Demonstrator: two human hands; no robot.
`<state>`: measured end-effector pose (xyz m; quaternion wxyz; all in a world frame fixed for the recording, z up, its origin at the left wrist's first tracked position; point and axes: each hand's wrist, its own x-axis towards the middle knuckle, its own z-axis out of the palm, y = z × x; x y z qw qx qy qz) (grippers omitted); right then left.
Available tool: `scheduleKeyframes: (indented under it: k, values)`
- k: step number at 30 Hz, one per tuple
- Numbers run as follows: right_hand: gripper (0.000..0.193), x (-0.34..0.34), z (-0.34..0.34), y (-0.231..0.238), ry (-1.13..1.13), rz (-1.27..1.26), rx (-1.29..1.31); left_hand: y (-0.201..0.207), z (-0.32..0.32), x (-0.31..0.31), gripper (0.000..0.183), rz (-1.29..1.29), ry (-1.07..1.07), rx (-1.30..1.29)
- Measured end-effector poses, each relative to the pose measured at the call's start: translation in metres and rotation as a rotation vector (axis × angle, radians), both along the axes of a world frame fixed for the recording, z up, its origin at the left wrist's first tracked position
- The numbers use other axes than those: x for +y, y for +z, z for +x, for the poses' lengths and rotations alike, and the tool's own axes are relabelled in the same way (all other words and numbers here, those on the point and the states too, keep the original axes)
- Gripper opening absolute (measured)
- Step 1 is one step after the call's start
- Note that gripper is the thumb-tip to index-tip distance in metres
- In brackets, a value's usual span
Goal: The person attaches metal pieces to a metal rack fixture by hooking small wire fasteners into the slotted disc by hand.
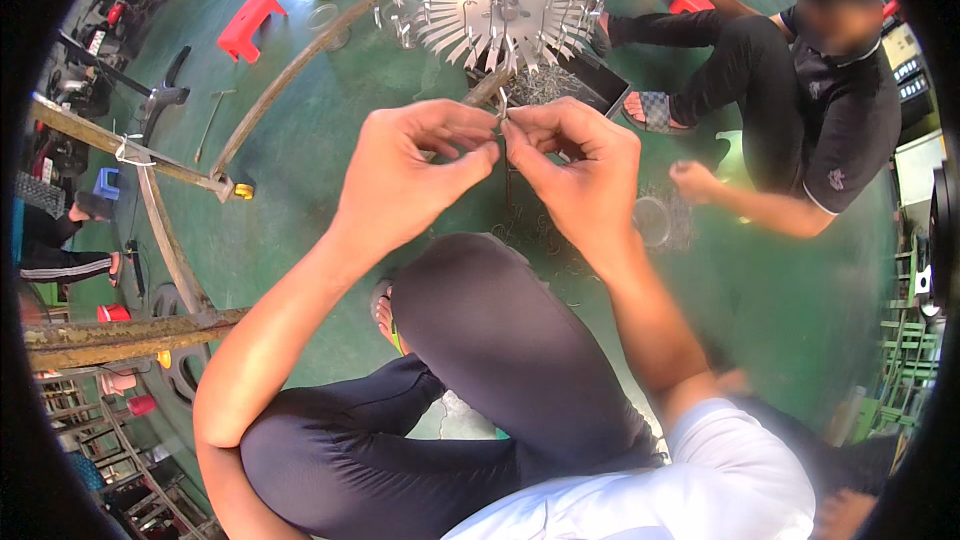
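Note:
Both of my hands are raised close together in front of my knees, fingertips almost meeting. My left hand [415,165] is closed in a pinch, thumb toward the fingers. My right hand [580,165] pinches from the other side. Between the fingertips shows a small, thin silvery metal piece [503,105], largely covered by the fingers; its exact kind cannot be made out. Just beyond stands a metal rack with a toothed, sunburst-like disc [500,15] and many thin hooks hanging around it. Behind my right fingers a dark tray [610,85] holds a heap of thin metal pieces.
A person in black [850,130] sits at the right, one arm reaching toward the floor. A red stool [250,28] stands at the far left. A wooden-railed frame [170,155] runs along the left. Small wire pieces lie on the green floor [300,140].

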<state>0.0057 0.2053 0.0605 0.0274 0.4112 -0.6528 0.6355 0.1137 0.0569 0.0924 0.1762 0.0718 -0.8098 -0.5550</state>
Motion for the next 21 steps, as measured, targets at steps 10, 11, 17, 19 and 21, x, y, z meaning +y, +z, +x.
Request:
scheduleKeyframes:
  k: [10,11,17,19,21]
  values:
    - [0.014,-0.007,-0.013,0.021,0.003,0.126,0.051,-0.001,-0.016,0.005,0.012,-0.180,0.130,-0.090]
    - [0.013,-0.008,-0.014,0.026,-0.009,0.152,0.056,-0.002,-0.018,0.005,0.012,-0.175,0.132,-0.087]
    - [0.017,-0.008,-0.017,0.053,-0.074,0.392,0.003,-0.013,-0.030,0.007,0.015,-0.167,0.167,0.034]
    - [0.018,-0.009,-0.023,0.055,-0.076,0.400,-0.007,-0.013,-0.034,0.010,0.017,-0.213,0.180,0.009]
    - [0.018,-0.007,-0.029,0.058,-0.075,0.428,-0.017,-0.014,-0.039,0.012,0.018,-0.175,0.181,0.012]
